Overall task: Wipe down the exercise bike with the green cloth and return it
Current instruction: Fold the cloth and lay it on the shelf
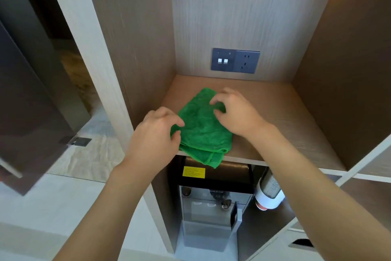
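A folded green cloth (203,127) lies on the wooden shelf (275,112) of a wall niche, its near corner hanging over the front edge. My left hand (156,133) is at the cloth's left edge and pinches it between thumb and forefinger. My right hand (234,112) is at the cloth's far right corner, its curled fingers and thumb closed on a bit of the fabric. The exercise bike is not in view.
A grey switch and socket panel (234,60) sits on the niche's back wall. Below the shelf stands a water dispenser (211,201) with a yellow label, and a cup holder (269,193) hangs beside it. A dark door (31,112) stands open at the left.
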### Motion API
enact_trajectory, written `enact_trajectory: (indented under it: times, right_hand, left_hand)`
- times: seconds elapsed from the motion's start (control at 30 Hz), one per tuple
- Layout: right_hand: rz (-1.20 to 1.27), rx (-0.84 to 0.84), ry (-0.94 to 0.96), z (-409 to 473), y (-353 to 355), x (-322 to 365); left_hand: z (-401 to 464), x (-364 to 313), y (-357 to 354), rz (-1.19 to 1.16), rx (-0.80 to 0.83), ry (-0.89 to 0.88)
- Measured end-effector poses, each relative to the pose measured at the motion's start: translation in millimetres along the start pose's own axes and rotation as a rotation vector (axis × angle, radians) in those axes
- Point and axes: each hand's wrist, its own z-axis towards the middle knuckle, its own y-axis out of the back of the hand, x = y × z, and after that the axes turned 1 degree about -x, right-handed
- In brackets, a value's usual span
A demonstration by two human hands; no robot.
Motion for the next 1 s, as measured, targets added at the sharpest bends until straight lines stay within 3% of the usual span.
enact_trajectory:
  times: [0.07, 0.17, 0.33, 0.43, 0.63, 0.83, 1.0]
  right_hand:
    - [0.010, -0.116, 0.006, -30, -4, -1]
    - [0.217, -0.192, -0.039, -59, -13, -11]
    - [0.174, -0.002, 0.030, -86, -23, -30]
    - [0.122, 0.007, 0.042, -85, -17, -38]
    - [-0.031, -0.139, 0.019, -73, -2, -43]
    - [-0.133, 0.072, 0.087, -15, 2, -40]
    - [-0.094, 0.043, 0.029, -16, 0, -48]
  left_hand:
    - [5, -2, -3, -0.013, 0.043, -0.055]
    - [13, -11, -7, -0.091, 0.267, -0.133]
    - [7, -22, -21, -0.074, 0.479, -0.165]
    - [0, -21, -29, -0.055, 0.446, -0.182]
    - [-3, -9, -34, -0.197, 0.371, -0.166]
    - [-4, 11, -31, -0.274, 0.353, -0.067]
    - [-9, 20, -25, -0.201, 0.288, -0.038]
